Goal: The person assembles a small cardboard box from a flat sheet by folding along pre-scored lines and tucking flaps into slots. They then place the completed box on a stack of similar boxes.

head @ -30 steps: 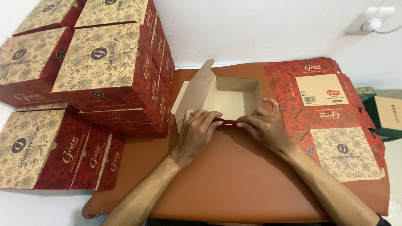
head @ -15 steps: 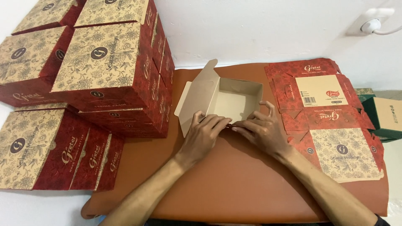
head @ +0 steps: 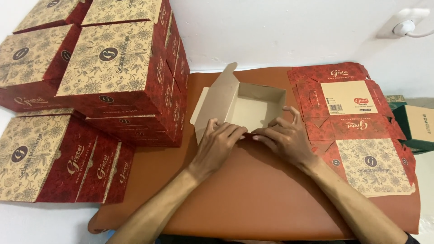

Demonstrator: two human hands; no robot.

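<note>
A half-folded cardboard box [head: 253,106] with a plain tan inside and red outside stands open on the brown mat [head: 253,199]. Its lid flap [head: 217,101] tilts up to the left. My left hand [head: 219,142] presses on the box's near wall, fingers bent over its edge. My right hand [head: 282,138] grips the same near wall from the right, fingers spread, thumb toward the left hand. The fingertips of both hands almost meet at the middle of that wall.
Stacks of finished red and tan patterned boxes [head: 113,68] fill the left side, with more lower left [head: 54,158]. A pile of flat unfolded box blanks [head: 357,126] lies right of the hands. A green and tan box [head: 418,124] sits at the right edge. White wall behind.
The box has shifted slightly and its lid flap stands more upright. Both hands stay on the near wall, fingers pressing it down closer together.
</note>
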